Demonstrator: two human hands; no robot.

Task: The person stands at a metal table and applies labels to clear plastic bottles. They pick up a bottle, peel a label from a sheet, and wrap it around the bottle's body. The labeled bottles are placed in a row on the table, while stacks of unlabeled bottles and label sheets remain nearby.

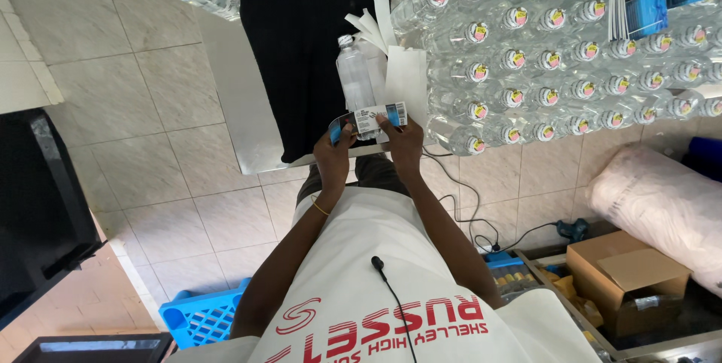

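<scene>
Your work surface is a pale table (233, 92) with a black rectangular cloth mat (301, 54) laid on it, standing on a floor of large beige tiles (128, 100); on that mat lies a clear plastic water bottle with a white cap (353, 77), its base toward you; your left hand (336, 154) and right hand (401, 139) are both closed on a blue-and-white printed label strip (368, 120) held across the bottle's base end; just beside the mat, white backing-paper strips (395, 47) pile up; beyond them sit rows of capped clear bottles (556, 47); a blue plastic crate (203, 314) near your body is half hidden; the label's blue end is hard to make out behind your left fingers
</scene>
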